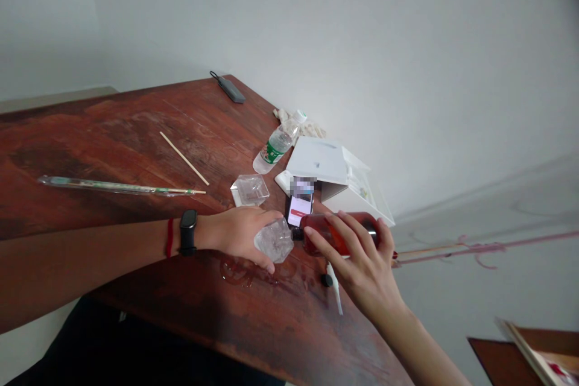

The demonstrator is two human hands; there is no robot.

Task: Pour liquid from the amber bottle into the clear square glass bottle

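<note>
The left hand (237, 232) was wrapped round the clear container (277, 244) above the table (113, 151), probably to steady it. The right hand (364, 259) gripped the tipped red bottle (319, 222), seemingly to keep its dark neck (297, 234) at the container's mouth. A black cap (326, 280) lay near, perhaps for easy reach.

left hand (242, 230): clear bottle (275, 242) | right hand (364, 262): red bottle (316, 223) | necks close

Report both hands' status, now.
Left hand: closed, holding a clear container.
Right hand: closed, holding a bottle of red liquid.
</note>
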